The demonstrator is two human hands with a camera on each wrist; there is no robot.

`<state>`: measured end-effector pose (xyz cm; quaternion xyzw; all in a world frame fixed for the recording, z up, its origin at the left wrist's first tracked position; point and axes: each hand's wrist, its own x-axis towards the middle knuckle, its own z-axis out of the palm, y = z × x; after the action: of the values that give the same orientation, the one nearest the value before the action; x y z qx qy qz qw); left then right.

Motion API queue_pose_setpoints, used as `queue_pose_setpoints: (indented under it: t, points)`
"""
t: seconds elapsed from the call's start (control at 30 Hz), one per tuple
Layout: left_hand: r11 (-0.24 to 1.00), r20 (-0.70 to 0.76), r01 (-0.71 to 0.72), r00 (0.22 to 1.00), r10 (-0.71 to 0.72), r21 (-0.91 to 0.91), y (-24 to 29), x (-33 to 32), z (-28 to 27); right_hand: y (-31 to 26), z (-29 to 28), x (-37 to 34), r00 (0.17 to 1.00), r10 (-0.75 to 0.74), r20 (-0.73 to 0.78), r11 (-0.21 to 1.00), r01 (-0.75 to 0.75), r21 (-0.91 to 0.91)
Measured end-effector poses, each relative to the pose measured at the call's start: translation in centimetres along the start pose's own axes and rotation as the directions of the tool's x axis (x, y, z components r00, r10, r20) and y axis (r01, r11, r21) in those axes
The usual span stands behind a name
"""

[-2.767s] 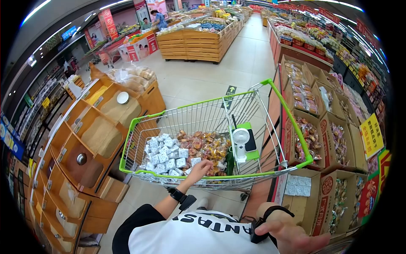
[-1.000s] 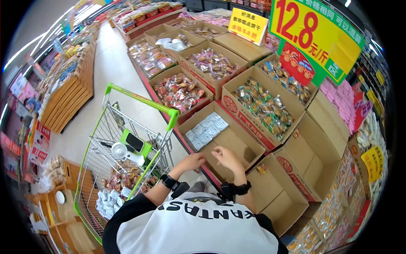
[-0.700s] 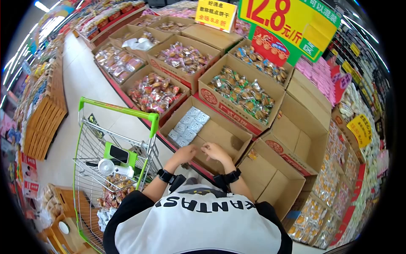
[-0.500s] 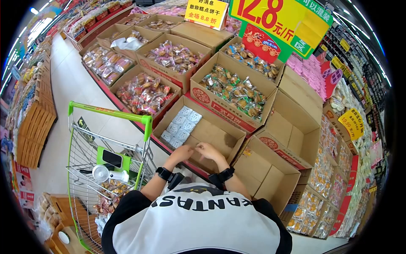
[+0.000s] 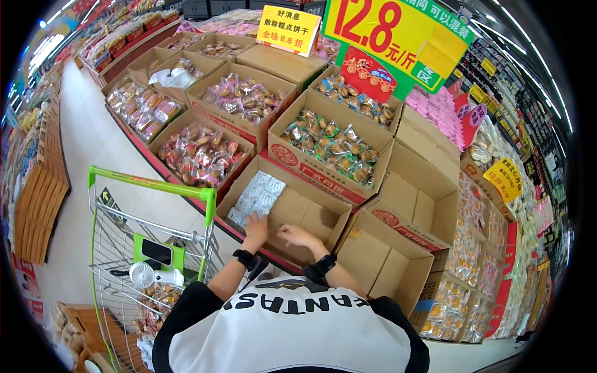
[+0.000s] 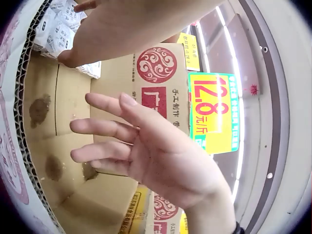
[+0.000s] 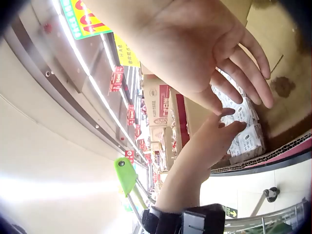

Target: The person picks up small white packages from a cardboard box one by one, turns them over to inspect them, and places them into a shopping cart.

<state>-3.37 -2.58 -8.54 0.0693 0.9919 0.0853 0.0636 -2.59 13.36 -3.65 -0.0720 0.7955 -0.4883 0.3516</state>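
Several small white square packets (image 5: 257,194) lie in rows at the left end of a shallow cardboard box (image 5: 323,202). My left hand (image 5: 256,230) reaches over the near packets, its fingertips right at them. In the left wrist view, the thumb and fingers of that hand (image 6: 92,41) are spread apart at the packets (image 6: 56,31). Just right of it, my right hand (image 5: 298,236) hovers over the bare part of the box. Its fingers are loosely bent in the right wrist view, where the palm of the hand (image 7: 209,53) shows with nothing in it.
A green-handled shopping cart (image 5: 152,186) stands at my left, carrying a phone (image 5: 157,251), a white handheld fan (image 5: 143,274) and bagged goods. Cardboard boxes of wrapped pastries (image 5: 336,149) surround the shallow box. A large price sign (image 5: 398,37) rises behind them.
The view has turned right from the cart to the pastry boxes. My hands, close together half a second ago, have separated; the left has moved forward onto the white packets.
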Motion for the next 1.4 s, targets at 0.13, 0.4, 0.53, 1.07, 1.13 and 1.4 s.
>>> queue_pose_setpoints:
  t: [0.13,0.4,0.53,1.07,1.13,1.4]
  points:
    - [0.989,0.065,0.141,0.988,-0.143,0.035,0.2,1.2,0.1,0.5,-0.3,0.1,0.999,-0.034,-0.014,0.999,0.034,0.011]
    - [0.975,0.032,0.056,0.997,-0.065,0.217,-2.8,4.7,8.6,1.9,-1.1,0.7,0.998,-0.059,-0.029,0.996,0.061,0.065]
    - [0.912,-0.026,0.051,0.999,-0.045,0.406,-2.7,5.0,8.4,2.2,-1.1,0.9,0.998,-0.059,-0.026,0.996,0.06,0.066]
    - [0.798,0.073,-0.086,0.996,0.053,0.596,-3.8,5.2,8.2,2.4,-1.5,0.9,0.998,-0.057,-0.018,0.995,0.059,0.082]
    - [0.767,0.098,-0.14,0.99,0.101,0.627,-2.9,4.5,6.3,2.7,-1.4,1.2,0.998,-0.061,-0.019,0.995,0.063,0.084]
    - [0.719,0.137,-0.171,0.985,0.106,0.674,-1.8,4.1,3.7,2.4,-1.4,0.4,0.996,-0.068,-0.063,0.994,0.073,0.081]
